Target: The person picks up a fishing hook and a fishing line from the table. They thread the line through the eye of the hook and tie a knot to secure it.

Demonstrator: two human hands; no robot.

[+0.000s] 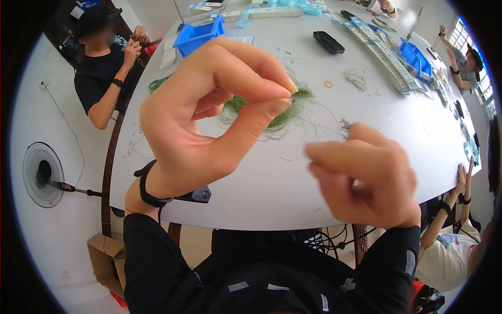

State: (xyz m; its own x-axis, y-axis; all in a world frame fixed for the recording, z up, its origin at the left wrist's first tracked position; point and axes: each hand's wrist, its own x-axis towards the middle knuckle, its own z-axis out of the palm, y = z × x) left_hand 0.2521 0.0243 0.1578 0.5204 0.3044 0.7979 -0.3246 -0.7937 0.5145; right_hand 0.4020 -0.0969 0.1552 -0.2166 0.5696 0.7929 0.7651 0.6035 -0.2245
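My left hand [209, 104] is raised over the white table, thumb and fingertips pinched together. A tiny dark metallic bit shows between the tips, too small to name. To its right and lower, my right hand [363, 175] is curled closed and blurred by motion; what its fingers hold, if anything, cannot be made out. Behind the left fingertips lies a tangle of green thread [285, 118], partly hidden by that hand. A small cluster of metal pieces [345, 125] rests just above my right hand.
Blue bins [198, 35] [417, 58], a black tray [328, 42], long packets [379, 52] and an orange ring [328, 84] are on the table [251, 193]. Co-workers sit at the left [97, 63], at the right and at the far side. A fan [44, 172] stands left.
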